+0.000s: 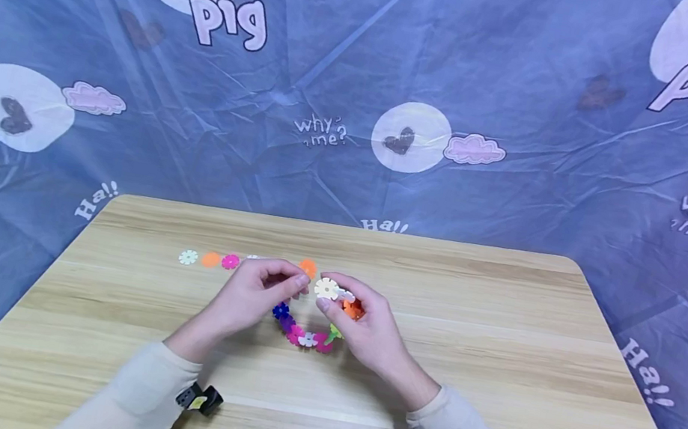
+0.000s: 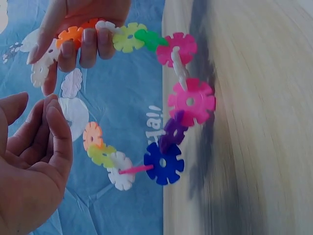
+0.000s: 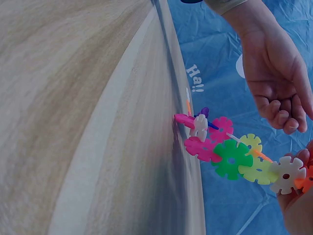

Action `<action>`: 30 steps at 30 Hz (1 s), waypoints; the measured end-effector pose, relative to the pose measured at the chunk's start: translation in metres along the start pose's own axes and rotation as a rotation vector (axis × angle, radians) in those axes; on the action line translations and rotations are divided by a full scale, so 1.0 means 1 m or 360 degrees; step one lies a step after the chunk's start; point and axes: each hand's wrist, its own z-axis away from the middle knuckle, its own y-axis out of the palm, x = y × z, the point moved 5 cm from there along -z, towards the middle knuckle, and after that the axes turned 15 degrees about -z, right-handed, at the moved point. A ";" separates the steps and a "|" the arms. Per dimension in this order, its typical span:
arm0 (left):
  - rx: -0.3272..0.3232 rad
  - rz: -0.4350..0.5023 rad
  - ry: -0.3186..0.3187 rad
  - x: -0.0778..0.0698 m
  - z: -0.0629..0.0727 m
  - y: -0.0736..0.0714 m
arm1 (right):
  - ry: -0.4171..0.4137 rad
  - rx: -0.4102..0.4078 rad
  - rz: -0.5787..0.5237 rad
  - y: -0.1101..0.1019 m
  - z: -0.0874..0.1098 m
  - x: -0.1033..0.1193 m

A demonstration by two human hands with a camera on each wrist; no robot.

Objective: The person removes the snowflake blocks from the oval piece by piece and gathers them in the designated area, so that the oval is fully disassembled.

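A curved chain of notched plastic flower discs (image 2: pixel 191 102), slotted together in pink, white, blue, purple, green, yellow and orange, hangs above the table. My right hand (image 1: pixel 370 323) grips one end of it, fingers curled round the orange discs (image 2: pixel 70 36), with a cream disc (image 1: pixel 327 288) at the thumb and fingertips. The other end finishes in a light orange disc (image 2: pixel 92 135). My left hand (image 1: pixel 253 296) is beside that end, fingers loosely bent and nothing visible in them in the left wrist view. Its fingertips are close to the right hand's.
On the wooden table (image 1: pixel 492 391), a row of loose discs lies to the left: white (image 1: pixel 189 257), orange (image 1: pixel 210 259) and pink (image 1: pixel 230 261), with another partly hidden behind the left hand. A blue printed cloth (image 1: pixel 346 40) hangs round the table's far side and ends.
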 end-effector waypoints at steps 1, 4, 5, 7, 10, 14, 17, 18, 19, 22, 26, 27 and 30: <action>0.0001 -0.0004 0.0010 -0.001 0.000 0.001 | -0.0002 0.0003 -0.0003 0.000 0.000 0.000; 0.0009 0.0003 0.0031 -0.004 -0.001 0.002 | -0.0001 0.0014 -0.0029 0.001 0.000 0.000; 0.0016 0.0012 0.0038 -0.005 -0.001 0.002 | 0.0004 0.0019 -0.0035 0.001 0.000 0.000; 0.0025 0.0026 0.0047 -0.007 -0.001 0.002 | 0.0011 0.0029 -0.0040 0.001 0.000 0.001; 0.0037 0.0039 0.0060 -0.008 -0.001 0.004 | 0.0023 0.0049 -0.0055 0.002 0.000 0.001; 0.0054 0.0038 0.0056 -0.008 -0.002 0.007 | 0.0019 0.0072 -0.0077 0.004 0.000 0.001; 0.0071 0.0059 0.0024 -0.008 -0.002 0.010 | 0.0013 0.0076 -0.0071 0.004 0.000 0.001; 0.0071 0.0066 0.0016 -0.007 -0.002 0.010 | 0.0015 0.0079 -0.0066 0.004 0.001 0.000; 0.0069 0.0076 0.0003 -0.007 -0.002 0.011 | 0.0023 0.0085 -0.0059 0.003 0.001 0.000; 0.0051 0.0131 -0.0018 -0.005 -0.004 0.011 | 0.0063 0.0115 -0.0038 0.002 0.001 -0.002; 0.0023 0.0240 -0.0064 -0.001 -0.004 0.010 | 0.0124 0.0162 0.0006 -0.001 0.003 -0.005; 0.0019 0.0259 -0.0075 0.000 -0.004 0.010 | 0.0134 0.0173 0.0007 -0.002 0.003 -0.005; 0.0009 0.0290 -0.0087 0.002 -0.004 0.008 | 0.0145 0.0183 0.0000 -0.004 0.004 -0.005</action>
